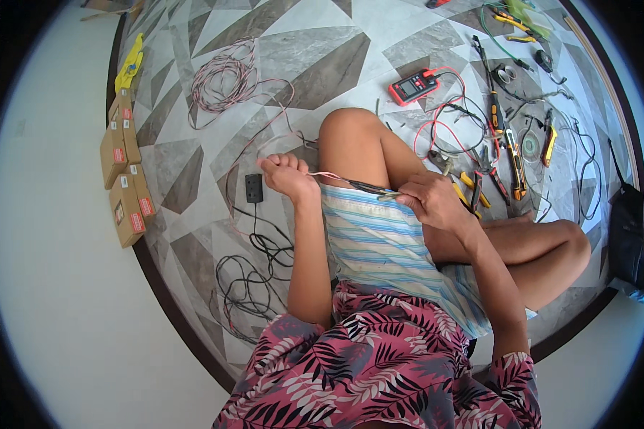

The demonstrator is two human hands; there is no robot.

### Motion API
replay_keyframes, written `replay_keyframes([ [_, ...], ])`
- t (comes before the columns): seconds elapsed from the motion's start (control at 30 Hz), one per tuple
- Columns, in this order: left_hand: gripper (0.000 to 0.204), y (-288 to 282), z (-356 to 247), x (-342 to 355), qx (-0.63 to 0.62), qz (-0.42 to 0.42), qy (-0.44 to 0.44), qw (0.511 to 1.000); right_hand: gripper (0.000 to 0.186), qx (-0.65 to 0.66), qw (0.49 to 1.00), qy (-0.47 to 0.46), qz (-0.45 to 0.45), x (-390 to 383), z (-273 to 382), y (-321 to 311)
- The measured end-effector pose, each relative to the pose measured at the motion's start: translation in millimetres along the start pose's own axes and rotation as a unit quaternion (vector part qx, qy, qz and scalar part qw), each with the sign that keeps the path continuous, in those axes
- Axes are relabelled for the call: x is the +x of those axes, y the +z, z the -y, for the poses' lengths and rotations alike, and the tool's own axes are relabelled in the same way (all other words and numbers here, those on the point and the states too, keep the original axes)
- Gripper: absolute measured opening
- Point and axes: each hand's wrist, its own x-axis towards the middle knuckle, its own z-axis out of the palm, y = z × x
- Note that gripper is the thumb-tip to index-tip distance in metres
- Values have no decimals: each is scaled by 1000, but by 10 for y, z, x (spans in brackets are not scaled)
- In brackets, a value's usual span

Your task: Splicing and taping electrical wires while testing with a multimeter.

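Head view: gripping wires (326,174) over striped shorts (379,232) with left hand (288,176) and right hand (435,201); likely light, limp; best pinched at dark section (363,187).

The held wires (365,187) are showing smooth, plastic-looking insulation. The digital multimeter (413,87) is presenting a hard plastic case. The patterned floor (329,61) is giving off a faint, smooth sheen, while the wall (50,250) is looking matt. The boxes (112,154) are showing dull cardboard. Striped shorts (379,236) and a printed shirt (365,357) are creasing as soft, matt cloth.
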Motion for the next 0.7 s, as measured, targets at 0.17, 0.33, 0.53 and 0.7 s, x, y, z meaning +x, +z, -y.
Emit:
replay_keyframes([
  [0.17, 38, -23, 11, 237, -47, -70, -42, 996, 18, -18, 1000, -15, 2, -42, -59, 36],
  [0.33, 37, 299, -335, 76, -111, -44, -7, 993, 19, -22, 999, 35, 12, -85, -15, -87],
  [0.53, 25, 118, -192, 460, -435, 82, -338, 831, 27, -30, 996, 60, -53, -226, -242, -129],
  [0.7, 23, -320, -393, 981, -438, 233, -332, 803, 31, -37, 998, 47, -2, -99, -238, -158],
])
